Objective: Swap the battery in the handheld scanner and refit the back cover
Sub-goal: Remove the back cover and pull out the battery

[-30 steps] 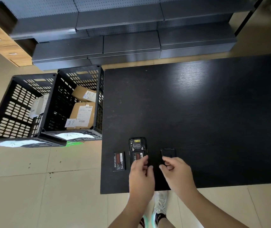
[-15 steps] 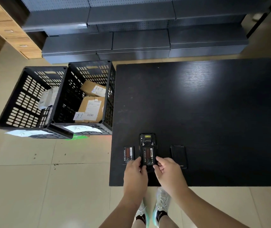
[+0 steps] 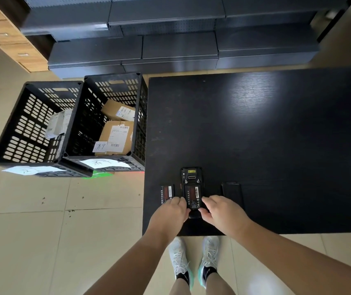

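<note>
Your left hand (image 3: 171,211) and right hand (image 3: 220,211) sit at the lower centre of the frame, one on each side of the near end of the scanner (image 3: 192,191). Both have fingers curled in against the near end of the battery (image 3: 193,198) that lies in the open back. They look to be pressing or pinching it at its edges, but whether either hand has a true grip is not clear from here.

The scanner lies face down on the bench (image 3: 276,135), its long axis running straight away from you, toward the top of the frame. So the battery lies directly ahead of your fingertips, and both hands are equally near. Seating it looks like a push along that axis, or down at the near end.

A second battery (image 3: 167,193) lies just beside the scanner, partly under the fingers of your left hand. The back cover (image 3: 232,191) lies near your right hand, apart from the scanner, not yet refitted. That hand is the nearer one for it.
</note>
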The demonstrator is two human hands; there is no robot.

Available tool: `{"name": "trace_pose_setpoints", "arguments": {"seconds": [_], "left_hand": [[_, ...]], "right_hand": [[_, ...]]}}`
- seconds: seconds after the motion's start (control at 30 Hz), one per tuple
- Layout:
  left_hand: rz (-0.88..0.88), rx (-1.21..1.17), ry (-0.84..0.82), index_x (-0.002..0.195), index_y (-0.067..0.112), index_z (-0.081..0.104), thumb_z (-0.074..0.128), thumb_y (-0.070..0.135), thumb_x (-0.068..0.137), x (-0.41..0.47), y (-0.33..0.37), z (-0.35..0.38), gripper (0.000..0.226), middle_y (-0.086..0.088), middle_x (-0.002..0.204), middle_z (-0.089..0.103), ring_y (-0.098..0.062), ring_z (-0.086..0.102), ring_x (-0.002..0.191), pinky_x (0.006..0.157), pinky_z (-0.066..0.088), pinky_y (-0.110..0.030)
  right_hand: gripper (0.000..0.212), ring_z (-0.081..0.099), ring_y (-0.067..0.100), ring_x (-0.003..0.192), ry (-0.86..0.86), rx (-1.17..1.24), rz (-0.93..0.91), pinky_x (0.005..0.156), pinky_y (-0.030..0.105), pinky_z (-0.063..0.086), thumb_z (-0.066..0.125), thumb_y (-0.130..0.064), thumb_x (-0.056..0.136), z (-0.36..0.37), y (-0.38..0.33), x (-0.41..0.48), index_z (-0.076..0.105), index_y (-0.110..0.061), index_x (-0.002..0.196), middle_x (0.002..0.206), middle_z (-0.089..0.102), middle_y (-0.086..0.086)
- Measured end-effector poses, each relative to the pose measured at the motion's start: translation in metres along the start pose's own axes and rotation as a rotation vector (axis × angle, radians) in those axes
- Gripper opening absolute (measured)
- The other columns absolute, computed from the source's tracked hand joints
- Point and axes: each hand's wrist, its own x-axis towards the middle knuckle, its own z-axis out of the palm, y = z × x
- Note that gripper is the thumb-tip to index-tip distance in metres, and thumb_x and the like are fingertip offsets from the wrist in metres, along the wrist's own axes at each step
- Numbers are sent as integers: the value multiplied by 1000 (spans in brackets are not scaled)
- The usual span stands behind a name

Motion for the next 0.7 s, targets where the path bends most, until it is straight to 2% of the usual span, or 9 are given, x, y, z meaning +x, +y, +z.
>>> {"name": "trace_pose_setpoints", "arguments": {"seconds": [0.07, 0.13, 0.17, 0.23, 0.4, 0.5, 0.6, 0.7], "left_hand": [[91, 39, 117, 78, 13, 66, 72, 32, 85, -1, -3, 11, 21, 0, 66, 62, -16, 63, 55, 49, 48, -24], [117, 86, 211, 75, 14, 69, 58, 31, 88, -1, -5, 19, 24, 2, 60, 60, -13, 59, 48, 44, 46, -22], [119, 100, 254, 78, 12, 70, 48, 31, 90, -1, -6, 22, 31, 2, 61, 60, -13, 59, 48, 44, 47, -23], [139, 105, 309, 86, 7, 72, 42, 29, 91, -2, -6, 25, 38, -2, 64, 62, -16, 60, 52, 47, 51, -26], [157, 115, 359, 92, 1, 73, 43, 27, 92, -2, -7, 31, 39, -5, 68, 64, -21, 63, 57, 52, 56, -29], [164, 88, 383, 96, 0, 74, 44, 28, 93, -3, -10, 36, 41, -6, 71, 66, -22, 65, 60, 57, 56, -30], [170, 66, 388, 98, -1, 74, 45, 29, 93, -3, -11, 39, 41, -5, 71, 65, -21, 64, 61, 59, 56, -29], [133, 28, 391, 102, -1, 73, 45, 28, 94, -5, -8, 42, 42, -5, 74, 65, -21, 64, 65, 63, 57, -29]], "right_hand": [[34, 66, 17, 59, 33, -21, -45, 45, 27, 55, 55, -38, 83, 1, 2, -1, 73, -10, 88, 66, 66, 1], [39, 66, 15, 60, 58, -44, -76, 48, 25, 56, 49, -39, 86, 1, 2, -3, 74, -10, 91, 68, 66, 0], [39, 66, 15, 61, 71, -50, -90, 49, 24, 56, 49, -39, 86, 2, 3, -3, 74, -9, 93, 70, 67, 0], [37, 66, 15, 64, 87, -51, -117, 53, 24, 57, 52, -37, 88, 5, 5, -5, 73, -8, 96, 73, 68, 1], [38, 66, 17, 73, 86, -40, -131, 64, 27, 59, 49, -36, 95, 12, 7, -11, 70, -6, 105, 82, 69, 3], [38, 66, 18, 73, 126, -23, -125, 68, 28, 59, 47, -33, 98, 12, 2, -14, 71, -4, 104, 81, 68, 4], [43, 66, 20, 76, 127, 53, -59, 72, 30, 59, 39, -33, 101, 7, -8, -15, 70, -3, 105, 82, 68, 4], [42, 66, 18, 86, 93, 210, 95, 81, 29, 57, 43, -32, 98, 4, -19, -17, 69, -2, 111, 91, 68, 4]]}}
